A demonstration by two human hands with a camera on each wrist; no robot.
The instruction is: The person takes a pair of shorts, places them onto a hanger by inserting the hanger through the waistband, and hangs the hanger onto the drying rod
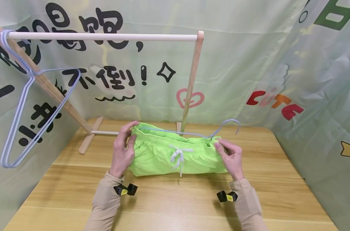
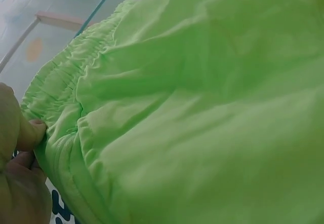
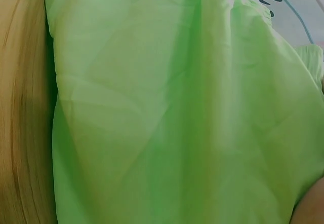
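Head: lime-green drawstring shorts [image 1: 160, 157], ruched waistband [image 1: 160, 138], over wood-grain counter [image 1: 279, 186], well inside its side edges; left grip [image 1: 124, 151], right grip [image 1: 232, 157] pinched closed on opposite waistband ends; lilac hanger [image 1: 189, 133] partly inside. Left wrist: fingertip [image 2: 33, 133] at gathered edge. Right wrist: creased fabric beside counter.

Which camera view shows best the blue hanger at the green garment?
Head view: the blue hanger shows its whole hook and part of its bar. Each wrist view shows only a bluish line beyond the green garment, probably this hanger.
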